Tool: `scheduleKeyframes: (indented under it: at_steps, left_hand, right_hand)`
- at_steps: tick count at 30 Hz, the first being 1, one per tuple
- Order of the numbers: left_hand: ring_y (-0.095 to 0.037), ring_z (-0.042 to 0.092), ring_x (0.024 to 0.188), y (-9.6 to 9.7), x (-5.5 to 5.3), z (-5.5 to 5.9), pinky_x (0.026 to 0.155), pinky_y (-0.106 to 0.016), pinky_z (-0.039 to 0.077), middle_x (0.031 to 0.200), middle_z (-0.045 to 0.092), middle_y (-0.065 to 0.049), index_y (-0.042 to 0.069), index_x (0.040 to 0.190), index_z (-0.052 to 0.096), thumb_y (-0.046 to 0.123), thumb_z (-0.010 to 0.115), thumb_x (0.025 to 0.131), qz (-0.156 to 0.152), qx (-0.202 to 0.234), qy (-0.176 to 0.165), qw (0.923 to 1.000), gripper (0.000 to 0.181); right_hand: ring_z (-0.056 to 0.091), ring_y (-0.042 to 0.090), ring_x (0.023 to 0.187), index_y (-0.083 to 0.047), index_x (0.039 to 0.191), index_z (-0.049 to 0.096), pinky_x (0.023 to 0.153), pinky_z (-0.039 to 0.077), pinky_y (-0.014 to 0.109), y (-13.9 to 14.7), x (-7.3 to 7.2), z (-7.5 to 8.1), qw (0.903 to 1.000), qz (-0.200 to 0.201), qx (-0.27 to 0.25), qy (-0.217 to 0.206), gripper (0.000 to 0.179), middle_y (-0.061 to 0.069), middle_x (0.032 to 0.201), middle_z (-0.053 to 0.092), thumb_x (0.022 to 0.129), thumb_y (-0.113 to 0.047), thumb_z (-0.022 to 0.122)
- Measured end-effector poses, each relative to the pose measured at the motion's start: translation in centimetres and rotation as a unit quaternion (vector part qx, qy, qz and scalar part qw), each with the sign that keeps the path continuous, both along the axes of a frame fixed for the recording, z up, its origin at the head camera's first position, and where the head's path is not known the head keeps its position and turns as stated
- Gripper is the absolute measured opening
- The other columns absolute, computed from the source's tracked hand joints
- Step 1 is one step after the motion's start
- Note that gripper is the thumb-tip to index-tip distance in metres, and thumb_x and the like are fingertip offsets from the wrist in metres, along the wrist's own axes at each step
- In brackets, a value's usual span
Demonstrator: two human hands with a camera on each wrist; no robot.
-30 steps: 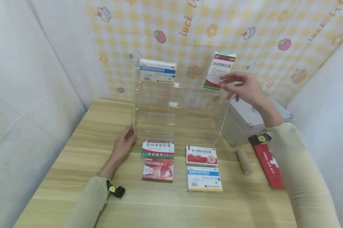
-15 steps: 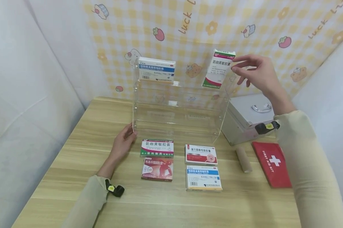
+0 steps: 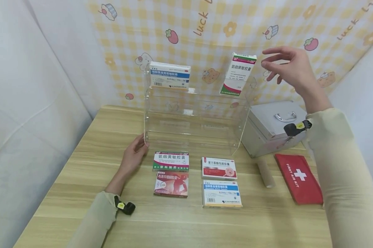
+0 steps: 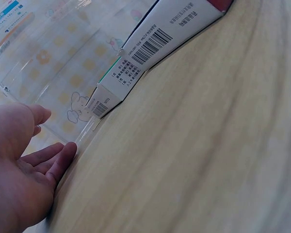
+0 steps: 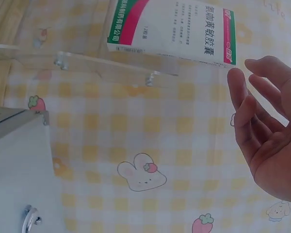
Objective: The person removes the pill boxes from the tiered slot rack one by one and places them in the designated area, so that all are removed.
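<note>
My left hand (image 3: 134, 153) is at the lower left corner of a clear acrylic display rack (image 3: 192, 136), its side panel edge between thumb and fingers. A green-and-white medicine box (image 3: 237, 75) stands upright and slightly tilted on the rack's top tier at the right. To the right of that box, apart from it, my right hand (image 3: 290, 67) hangs in the air with loosely bent fingers and nothing in them. In the right wrist view the same hand (image 5: 276, 121) has a small gap to the box (image 5: 174, 29). A blue-and-white medicine box (image 3: 170, 75) stands on the top tier at the left.
Before the rack lie a green-and-white box (image 3: 171, 161), a red box (image 3: 171, 184), a white-and-red box (image 3: 219, 168) and a blue-and-white box (image 3: 222, 194). At right are a silver case (image 3: 267, 120), a tan roll (image 3: 266, 174) and a red first aid pouch (image 3: 299, 179).
My right hand has let go of the upright green-and-white box and moved up and right, away from it. The box stays on the top tier. My left hand keeps its place at the rack.
</note>
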State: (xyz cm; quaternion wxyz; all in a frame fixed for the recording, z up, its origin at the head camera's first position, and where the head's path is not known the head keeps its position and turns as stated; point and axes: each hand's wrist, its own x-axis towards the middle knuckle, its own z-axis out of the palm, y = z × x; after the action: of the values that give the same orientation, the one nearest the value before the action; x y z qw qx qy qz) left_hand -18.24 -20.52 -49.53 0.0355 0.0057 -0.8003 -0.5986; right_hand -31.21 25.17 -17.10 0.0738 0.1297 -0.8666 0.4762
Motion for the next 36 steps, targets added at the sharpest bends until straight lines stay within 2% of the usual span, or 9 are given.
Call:
scheduleKeyframes:
  at_steps: [6, 10, 15, 18, 25, 32, 36]
  left_hand:
    - [-0.031, 0.044, 0.133, -0.1, 0.0, -0.3, 0.101, -0.043, 0.047, 0.148, 0.045, -0.013, 0.023, 0.152, 0.036, 0.028, 0.055, 0.102, 0.001, 0.003, 0.001, 1.0000, 0.054]
    - [-0.030, 0.043, 0.133, -0.1, 0.0, -0.6, 0.102, -0.042, 0.047, 0.148, 0.045, -0.012, 0.024, 0.151, 0.037, 0.031, 0.055, 0.101, 0.001, 0.007, -0.002, 1.0000, 0.054]
    - [-0.030, 0.042, 0.134, 0.0, 0.2, -0.6, 0.102, -0.043, 0.046, 0.148, 0.044, -0.011, 0.026, 0.151, 0.036, 0.031, 0.056, 0.101, -0.001, 0.011, -0.007, 0.9999, 0.055]
    - [-0.033, 0.041, 0.134, 0.2, 0.5, 0.1, 0.102, -0.045, 0.046, 0.149, 0.042, -0.014, 0.022, 0.152, 0.035, 0.027, 0.055, 0.101, -0.006, 0.019, -0.011, 0.9997, 0.055]
    - [-0.035, 0.042, 0.133, 1.0, 1.9, 3.3, 0.102, -0.045, 0.047, 0.147, 0.042, -0.019, 0.013, 0.152, 0.034, 0.021, 0.054, 0.102, -0.008, 0.006, -0.014, 0.9998, 0.054]
    - [-0.036, 0.041, 0.134, 1.1, 2.1, 3.9, 0.103, -0.046, 0.046, 0.148, 0.041, -0.019, 0.013, 0.152, 0.033, 0.021, 0.053, 0.103, -0.007, 0.002, -0.015, 0.9999, 0.054]
    - [-0.035, 0.042, 0.133, 0.9, 1.8, 3.6, 0.101, -0.045, 0.047, 0.148, 0.042, -0.019, 0.014, 0.152, 0.034, 0.021, 0.054, 0.102, -0.006, 0.007, -0.015, 0.9998, 0.054]
  right_hand:
    - [0.069, 0.017, 0.062, -0.021, 0.131, 0.063, 0.040, 0.050, 0.024, -0.4, -0.5, 0.0, 0.9997, -0.001, 0.001, -0.026, 0.048, 0.005, 0.125, 0.064, 0.085, -0.023, 0.078]
    - [0.070, 0.019, 0.064, -0.021, 0.133, 0.062, 0.040, 0.050, 0.024, -0.8, -0.9, -0.3, 0.9991, 0.004, 0.000, -0.042, 0.052, 0.006, 0.129, 0.063, 0.084, -0.025, 0.079]
    - [0.071, 0.022, 0.064, -0.018, 0.134, 0.061, 0.038, 0.049, 0.024, -1.4, -1.4, -0.9, 0.9974, 0.012, -0.038, -0.059, 0.055, 0.009, 0.131, 0.061, 0.083, -0.024, 0.081]
    - [0.071, 0.023, 0.065, -0.016, 0.134, 0.061, 0.037, 0.047, 0.023, -1.7, -1.7, -1.2, 0.9953, 0.018, -0.066, -0.069, 0.055, 0.009, 0.128, 0.062, 0.083, -0.021, 0.080]
    - [0.070, 0.023, 0.061, -0.014, 0.130, 0.065, 0.036, 0.045, 0.023, -2.0, -2.0, -2.0, 0.9927, 0.018, -0.095, -0.073, 0.047, 0.007, 0.111, 0.067, 0.085, -0.014, 0.078]
    - [0.068, 0.022, 0.057, -0.017, 0.127, 0.067, 0.037, 0.046, 0.022, -2.0, -2.0, -2.4, 0.9936, 0.013, -0.097, -0.058, 0.044, 0.007, 0.110, 0.068, 0.084, -0.014, 0.078]
    - [0.067, 0.022, 0.056, -0.015, 0.127, 0.067, 0.036, 0.045, 0.022, -2.1, -2.1, -2.5, 0.9936, 0.018, -0.101, -0.047, 0.045, 0.008, 0.110, 0.068, 0.084, -0.015, 0.079]
